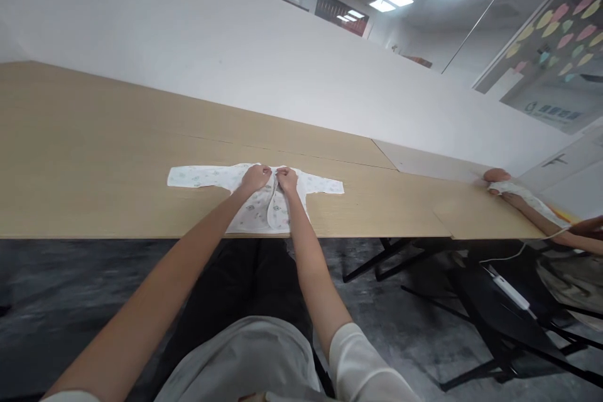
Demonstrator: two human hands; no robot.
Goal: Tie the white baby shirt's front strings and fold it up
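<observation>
Both at the neckline of a printed long-sleeved baby shirt (pixel 250 216): left hand (pixel 257 178) curled at the top of the front opening, thumb and fingertips drawn together, pinching cloth; right hand (pixel 287 181) just beside, likewise pinching cloth, exact finger placement too small to tell. Spread out under both on a wood-grain table (pixel 94 151), with sleeves stretched to either side, hem by the near edge, and one front edge curving down the middle. Below the baby shirt's hem, black trousers (pixel 254 276) and a grey top (pixel 254 358). Beyond its neckline, a white wall (pixel 188 56) under glass panels (pixel 424 31) catching ceiling lights. Well to its right, a doll (pixel 495 174) on the tabletop, with a co-worker's hand (pixel 516 200) against it. Lower right of it, a black chair (pixel 480 308) bearing a white power strip (pixel 511 292).
</observation>
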